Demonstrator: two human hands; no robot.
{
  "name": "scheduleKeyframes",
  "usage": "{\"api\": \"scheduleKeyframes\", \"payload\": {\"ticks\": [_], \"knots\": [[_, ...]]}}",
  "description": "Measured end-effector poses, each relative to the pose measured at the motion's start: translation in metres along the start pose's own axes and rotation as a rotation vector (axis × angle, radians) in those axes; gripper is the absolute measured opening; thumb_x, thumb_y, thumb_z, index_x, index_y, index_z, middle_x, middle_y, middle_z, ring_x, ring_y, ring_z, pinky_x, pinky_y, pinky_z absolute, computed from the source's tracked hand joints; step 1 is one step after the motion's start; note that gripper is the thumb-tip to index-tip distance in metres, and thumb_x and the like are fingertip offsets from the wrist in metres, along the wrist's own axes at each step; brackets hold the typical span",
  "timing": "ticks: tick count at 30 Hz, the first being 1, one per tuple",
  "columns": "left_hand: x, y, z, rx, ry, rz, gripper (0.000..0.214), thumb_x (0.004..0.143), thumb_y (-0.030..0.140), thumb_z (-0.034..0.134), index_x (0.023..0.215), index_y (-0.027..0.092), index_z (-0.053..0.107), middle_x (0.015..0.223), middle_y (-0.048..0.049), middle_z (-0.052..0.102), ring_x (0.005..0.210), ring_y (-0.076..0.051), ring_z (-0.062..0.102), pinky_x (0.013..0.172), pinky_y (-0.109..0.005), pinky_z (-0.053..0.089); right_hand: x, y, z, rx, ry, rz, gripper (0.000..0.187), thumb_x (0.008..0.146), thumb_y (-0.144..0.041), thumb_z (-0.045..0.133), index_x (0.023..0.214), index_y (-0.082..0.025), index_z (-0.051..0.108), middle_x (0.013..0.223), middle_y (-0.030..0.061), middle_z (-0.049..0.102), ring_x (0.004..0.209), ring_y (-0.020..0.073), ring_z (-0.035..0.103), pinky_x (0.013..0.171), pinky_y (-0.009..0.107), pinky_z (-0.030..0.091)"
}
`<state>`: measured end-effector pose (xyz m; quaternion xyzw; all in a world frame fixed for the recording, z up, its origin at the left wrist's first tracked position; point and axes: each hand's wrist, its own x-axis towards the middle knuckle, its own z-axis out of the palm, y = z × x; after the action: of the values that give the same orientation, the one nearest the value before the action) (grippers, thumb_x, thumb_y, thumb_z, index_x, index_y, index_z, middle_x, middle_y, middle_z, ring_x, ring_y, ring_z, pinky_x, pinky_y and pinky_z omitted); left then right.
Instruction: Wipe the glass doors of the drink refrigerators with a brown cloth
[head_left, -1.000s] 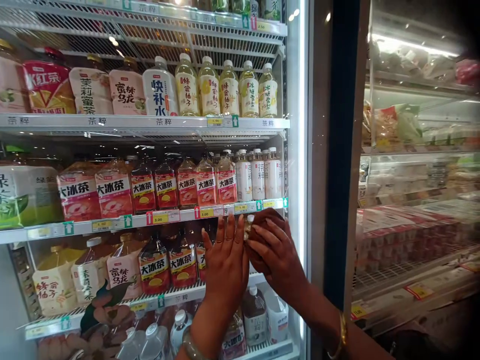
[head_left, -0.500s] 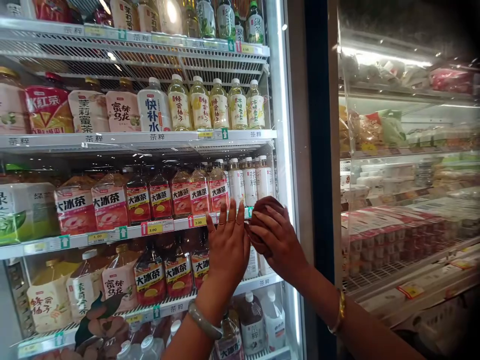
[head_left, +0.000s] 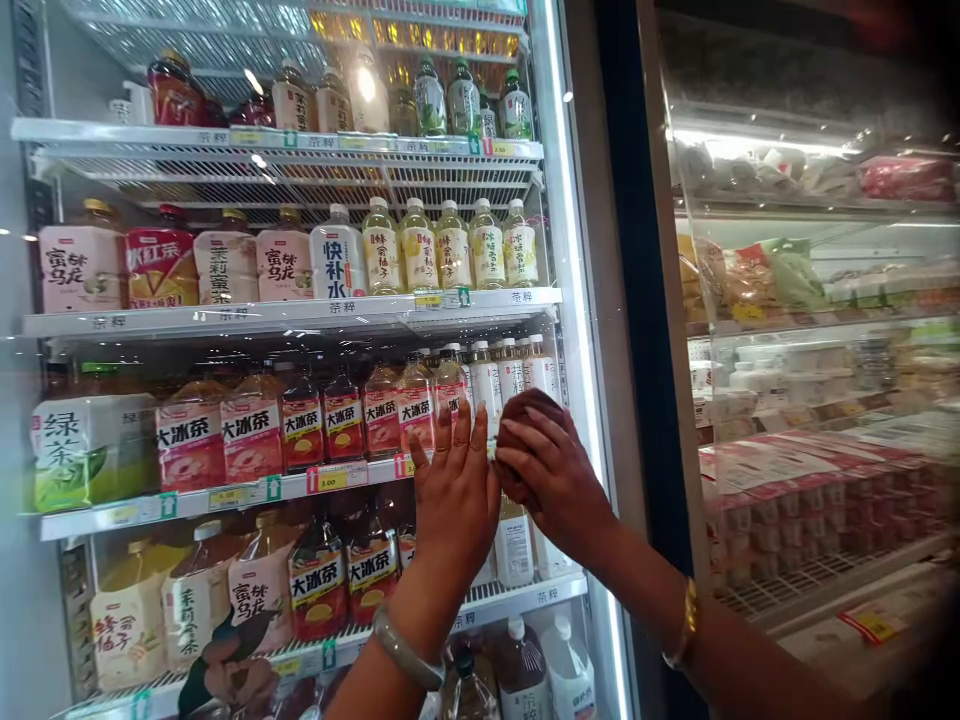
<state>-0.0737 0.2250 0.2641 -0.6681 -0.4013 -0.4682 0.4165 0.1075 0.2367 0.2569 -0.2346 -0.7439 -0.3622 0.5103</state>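
Note:
In front of the drinks fridge, my left hand (head_left: 455, 500) is spread with fingers pointing up and appears to rest flat against the glass door. It holds nothing, and a grey-green bangle (head_left: 409, 650) circles the wrist. Close beside it, my right hand (head_left: 559, 485) has its fingers bent over a bunched brown cloth (head_left: 529, 405), pressed toward the glass. A gold bracelet (head_left: 688, 622) is on that wrist. Behind both hands stand rows of bottles, among them a red-labelled tea bottle (head_left: 381, 405) to the left of my fingers.
Bottles fill the fridge's white shelves (head_left: 300, 312). The lit door edge (head_left: 581, 300) runs just right of my hands, then a dark post (head_left: 637, 350). Further right, an open chiller holds stacked packs of small cups (head_left: 787, 490). A dark leaf-like reflection (head_left: 232, 650) shows at lower left.
The view has shifted, so the shelves and bottles sit lower and further right, and more of the top shelf shows. My hands keep nearly the same place in the picture, the right one still on the cloth.

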Motion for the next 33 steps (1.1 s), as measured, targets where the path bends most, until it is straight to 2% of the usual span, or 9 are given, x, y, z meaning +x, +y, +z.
{"api": "scheduleKeyframes", "payload": {"ticks": [4, 7, 10, 13, 17, 20, 23, 27, 33], "knots": [[-0.003, -0.016, -0.009, 0.012, -0.007, 0.027, 0.081, 0.101, 0.021, 0.052, 0.17, 0.025, 0.01, 0.173, -0.0087, 0.03, 0.165, -0.026, 0.018, 0.136, -0.053, -0.007, -0.015, 0.013, -0.008, -0.038, 0.033, -0.003, 0.041, 0.094, -0.012, 0.063, 0.132, -0.027, 0.062, 0.151, 0.0072, 0.06, 0.152, 0.0305, 0.042, 0.128, 0.064, 0.035], [0.001, -0.024, -0.014, 0.015, 0.003, 0.018, 0.08, 0.101, 0.021, 0.052, 0.17, 0.025, 0.012, 0.174, -0.0089, 0.026, 0.165, -0.025, 0.015, 0.136, -0.051, -0.009, 0.016, 0.022, -0.007, -0.049, 0.121, 0.112, 0.04, 0.092, -0.012, 0.064, 0.129, -0.026, 0.063, 0.151, 0.0097, 0.059, 0.151, 0.0344, 0.044, 0.127, 0.07, 0.033], [0.004, -0.03, -0.018, 0.012, 0.018, -0.016, 0.079, 0.101, 0.021, 0.051, 0.17, 0.026, 0.013, 0.174, -0.0082, 0.026, 0.165, -0.025, 0.014, 0.136, -0.05, -0.008, 0.056, 0.011, 0.002, 0.0, 0.186, 0.155, 0.042, 0.088, -0.012, 0.065, 0.128, -0.026, 0.064, 0.15, 0.0097, 0.059, 0.149, 0.0343, 0.046, 0.128, 0.067, 0.034], [0.001, -0.037, -0.023, 0.022, 0.014, -0.03, 0.078, 0.101, 0.021, 0.051, 0.17, 0.027, 0.013, 0.173, -0.0083, 0.029, 0.165, -0.026, 0.017, 0.136, -0.052, -0.006, 0.064, -0.012, 0.011, 0.029, 0.08, 0.047, 0.044, 0.089, -0.012, 0.064, 0.131, -0.026, 0.063, 0.153, 0.0064, 0.059, 0.152, 0.032, 0.042, 0.131, 0.063, 0.032], [-0.004, -0.05, -0.029, 0.035, -0.018, -0.025, 0.079, 0.101, 0.021, 0.052, 0.17, 0.028, 0.014, 0.173, -0.008, 0.028, 0.164, -0.027, 0.021, 0.136, -0.054, -0.004, 0.036, -0.022, 0.012, 0.0, -0.067, -0.09, 0.042, 0.095, -0.018, 0.064, 0.135, -0.029, 0.062, 0.154, 0.0025, 0.059, 0.152, 0.0289, 0.043, 0.132, 0.062, 0.03], [-0.001, -0.056, -0.032, 0.04, -0.03, -0.004, 0.079, 0.1, 0.022, 0.053, 0.17, 0.027, 0.017, 0.174, -0.0081, 0.027, 0.164, -0.027, 0.019, 0.136, -0.054, -0.003, 0.038, -0.014, 0.01, -0.01, -0.008, -0.039, 0.043, 0.092, -0.017, 0.065, 0.133, -0.028, 0.063, 0.154, 0.0046, 0.059, 0.152, 0.0305, 0.043, 0.131, 0.064, 0.031], [0.007, -0.059, -0.033, 0.051, -0.033, 0.013, 0.074, 0.102, 0.024, 0.051, 0.169, 0.023, 0.02, 0.174, -0.01, 0.025, 0.165, -0.028, 0.018, 0.136, -0.056, 0.001, 0.068, -0.012, 0.014, -0.015, 0.087, 0.051, 0.046, 0.088, -0.013, 0.065, 0.132, -0.027, 0.063, 0.155, 0.0062, 0.057, 0.154, 0.0313, 0.04, 0.132, 0.063, 0.029], [0.014, -0.068, -0.036, 0.07, -0.005, 0.029, 0.072, 0.102, 0.022, 0.048, 0.169, 0.017, 0.021, 0.175, -0.0135, 0.023, 0.165, -0.027, 0.017, 0.136, -0.052, 0.015, 0.096, -0.034, 0.031, -0.039, 0.076, 0.011, 0.052, 0.088, -0.02, 0.066, 0.139, -0.028, 0.059, 0.159, 0.0051, 0.053, 0.157, 0.0309, 0.035, 0.136, 0.064, 0.015], [0.006, -0.087, -0.049, 0.102, -0.026, 0.051, 0.067, 0.104, 0.024, 0.047, 0.168, 0.019, 0.025, 0.175, -0.012, 0.024, 0.165, -0.027, 0.019, 0.136, -0.052, 0.013, 0.06, -0.052, 0.039, -0.049, 0.053, -0.07, 0.062, 0.092, -0.05, 0.067, 0.147, -0.027, 0.054, 0.164, 0.0072, 0.047, 0.16, 0.0336, 0.027, 0.134, 0.068, 0.009]]}}
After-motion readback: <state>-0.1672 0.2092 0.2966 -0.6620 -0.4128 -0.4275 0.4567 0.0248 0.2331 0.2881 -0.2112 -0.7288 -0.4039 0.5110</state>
